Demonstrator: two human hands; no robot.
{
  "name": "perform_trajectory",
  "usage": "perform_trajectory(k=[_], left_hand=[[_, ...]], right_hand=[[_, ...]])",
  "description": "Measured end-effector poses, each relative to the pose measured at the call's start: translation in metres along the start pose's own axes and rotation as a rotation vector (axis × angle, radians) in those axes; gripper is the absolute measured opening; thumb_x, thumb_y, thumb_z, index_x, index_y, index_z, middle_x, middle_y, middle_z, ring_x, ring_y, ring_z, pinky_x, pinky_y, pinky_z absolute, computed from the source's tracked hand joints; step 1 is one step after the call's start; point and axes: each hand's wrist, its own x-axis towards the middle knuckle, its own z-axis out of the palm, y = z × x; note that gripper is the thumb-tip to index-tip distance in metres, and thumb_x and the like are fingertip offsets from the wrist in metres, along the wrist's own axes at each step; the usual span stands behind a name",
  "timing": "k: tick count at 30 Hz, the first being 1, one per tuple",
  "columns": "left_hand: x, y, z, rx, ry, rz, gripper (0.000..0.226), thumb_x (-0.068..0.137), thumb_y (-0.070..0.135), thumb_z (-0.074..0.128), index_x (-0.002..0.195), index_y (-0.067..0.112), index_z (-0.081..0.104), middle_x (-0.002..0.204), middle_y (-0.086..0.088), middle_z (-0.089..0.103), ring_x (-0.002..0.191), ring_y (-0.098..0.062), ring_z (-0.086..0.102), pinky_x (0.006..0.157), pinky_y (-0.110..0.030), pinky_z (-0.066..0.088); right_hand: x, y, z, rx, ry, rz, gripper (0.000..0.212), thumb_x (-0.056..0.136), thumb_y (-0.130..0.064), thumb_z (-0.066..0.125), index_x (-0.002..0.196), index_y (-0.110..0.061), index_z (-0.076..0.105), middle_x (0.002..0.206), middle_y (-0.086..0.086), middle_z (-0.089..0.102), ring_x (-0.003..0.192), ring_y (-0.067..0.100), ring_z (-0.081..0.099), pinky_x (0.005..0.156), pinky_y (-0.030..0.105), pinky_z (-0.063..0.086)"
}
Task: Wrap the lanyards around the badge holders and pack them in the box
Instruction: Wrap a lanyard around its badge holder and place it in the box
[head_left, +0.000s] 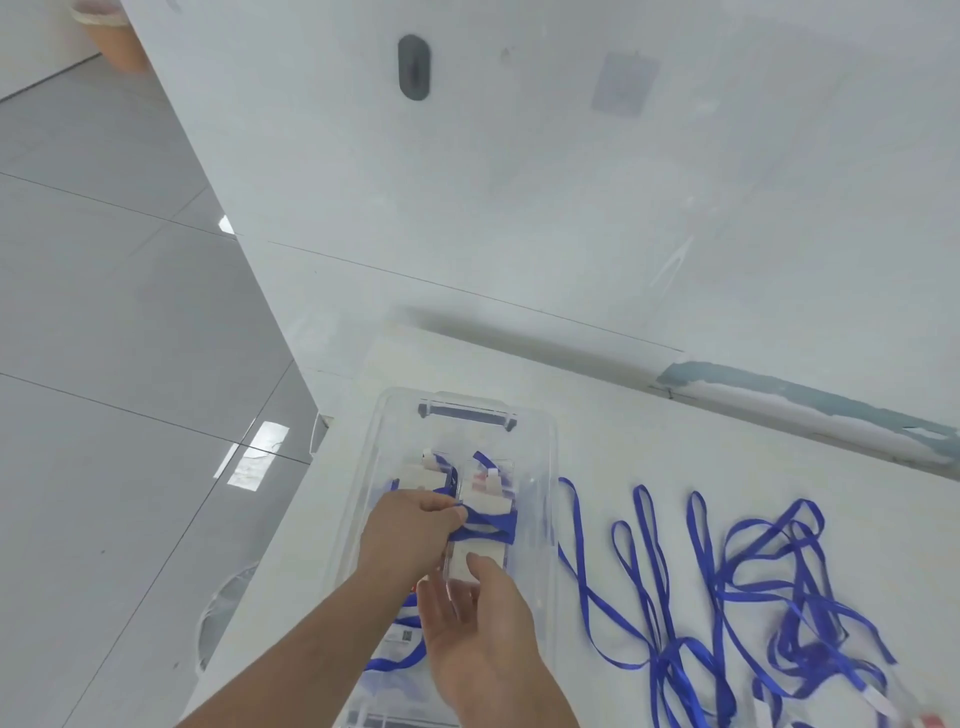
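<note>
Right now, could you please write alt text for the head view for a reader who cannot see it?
Two hands hold a badge holder wrapped in blue lanyard over a clear plastic box: left hand pinches the lanyard, right hand holds the holder's near end. Loose blue lanyards lie right of the box on the white table.

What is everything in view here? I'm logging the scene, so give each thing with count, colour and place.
clear plastic storage box: one, transparent with a grey handle clip at the far end, on the white table near its left edge.
wrapped badge holder: one in the hands over the box, clear with a white card, blue lanyard wound round its middle.
packed badge holders: several, exact count unclear, clear with blue lanyards, inside the box.
loose blue lanyards: a tangle, count unclear, on the table right of the box.
white table: one, against the white wall.
grey tiled floor: left of the table.
left hand: pinches the lanyard at the holder's side.
right hand: grips the holder's near end.
</note>
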Motion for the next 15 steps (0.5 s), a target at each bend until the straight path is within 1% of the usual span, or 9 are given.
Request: perform_trajectory(k=[1,2,7,9,10,12,13,15], left_hand=[[0.003,-0.005,0.003,0.020,0.006,-0.019,0.007,0.085,0.028,0.073,0.091,0.026,0.076,0.086,0.002,0.075,0.081,-0.019,0.071,0.085,-0.042,0.059],[0.006,-0.011,0.006,0.042,0.012,-0.032,0.011,0.085,0.029,0.073,0.095,0.024,0.076,0.087,0.002,0.075,0.081,-0.018,0.071,0.084,-0.041,0.059],[0.013,-0.027,0.017,0.130,0.026,-0.063,0.011,0.086,0.031,0.072,0.092,0.023,0.077,0.079,0.006,0.072,0.078,-0.016,0.070,0.081,-0.038,0.060],[0.015,-0.032,0.020,0.225,0.044,-0.058,0.014,0.089,0.034,0.068,0.091,0.023,0.077,0.077,0.008,0.069,0.077,-0.013,0.067,0.080,-0.033,0.058],[0.016,-0.034,0.021,0.277,0.055,-0.051,0.016,0.091,0.036,0.066,0.092,0.025,0.077,0.077,0.009,0.068,0.076,-0.011,0.065,0.077,-0.029,0.057],[0.018,-0.034,0.023,0.349,0.067,-0.040,0.019,0.092,0.038,0.063,0.092,0.026,0.076,0.078,0.009,0.067,0.075,-0.008,0.062,0.071,-0.023,0.052],[0.018,-0.034,0.024,0.382,0.065,-0.040,0.020,0.093,0.039,0.062,0.091,0.025,0.076,0.078,0.009,0.067,0.075,-0.008,0.062,0.071,-0.023,0.052],[0.020,-0.033,0.026,0.442,0.068,-0.045,0.022,0.092,0.040,0.062,0.089,0.022,0.073,0.079,0.007,0.068,0.075,-0.009,0.063,0.074,-0.024,0.054]], right_hand=[[0.002,0.001,-0.001,0.002,0.006,0.009,0.032,0.092,-0.008,0.064,0.122,-0.002,0.057,0.108,0.021,0.060,0.086,0.033,0.066,0.062,0.038,0.059],[0.003,0.001,-0.001,0.006,0.012,0.017,0.033,0.091,-0.009,0.065,0.122,-0.002,0.057,0.111,0.022,0.062,0.086,0.033,0.065,0.060,0.037,0.058],[0.005,-0.001,0.002,0.061,0.065,0.018,0.034,0.090,-0.010,0.066,0.122,-0.009,0.055,0.121,0.019,0.057,0.097,0.033,0.062,0.074,0.043,0.055],[0.005,-0.001,0.003,0.051,0.097,0.034,0.036,0.089,-0.013,0.069,0.121,-0.009,0.054,0.124,0.018,0.055,0.109,0.034,0.059,0.081,0.044,0.054],[0.006,-0.001,0.003,0.044,0.113,0.041,0.037,0.088,-0.014,0.071,0.120,-0.010,0.053,0.124,0.018,0.054,0.113,0.034,0.057,0.083,0.044,0.053],[0.007,-0.002,0.003,0.043,0.116,0.041,0.035,0.086,-0.014,0.072,0.117,-0.011,0.055,0.119,0.018,0.056,0.114,0.034,0.057,0.083,0.044,0.053],[0.008,-0.003,0.002,0.051,0.113,0.033,0.033,0.086,-0.014,0.072,0.114,-0.011,0.056,0.114,0.018,0.058,0.113,0.034,0.058,0.083,0.044,0.054],[0.011,-0.004,0.001,0.057,0.103,0.017,0.026,0.086,-0.014,0.071,0.108,-0.011,0.059,0.104,0.018,0.061,0.111,0.035,0.060,0.089,0.047,0.054]])
